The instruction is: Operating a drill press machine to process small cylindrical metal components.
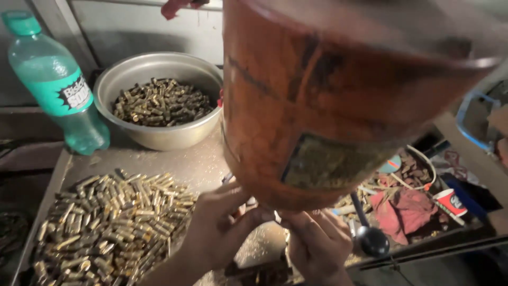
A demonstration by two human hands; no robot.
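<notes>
1. Where both hands meet under the orange machine housing (328,106), the left hand (219,228) and right hand (317,243) work at something small, low and centre in the view, just below the housing's underside. Fingers of both hands curl inward and nearly touch. Whatever they pinch is hidden by the fingers themselves, so I cannot tell how firm the hold is or whether either hand truly has a piece.
2. Small brass pieces (111,222): 1 loose heap on the work tray (201,164), just left of the left hand. Judged stiff metal, light singly, smooth and apt to roll; best taken by the sides between fingertip and thumb, 1 at a time.
3. Steel bowl (159,100): at the back of the tray, holding more of the same pieces. Judged heavy when filled; take by the rim with 2 hands.
4. Green plastic bottle (55,85): upright at the tray's left rear corner, beside the bowl, capped.
5. Black lever knob (371,241): just right of the right hand, on a thin rod.
6. Red rag (402,209) and paper cup (450,201): right of the housing, among scrap.
7. Hard to make out: the housing is blurred and cut off at top; its working point is screened by the hands; clutter at far right is indistinct.
</notes>
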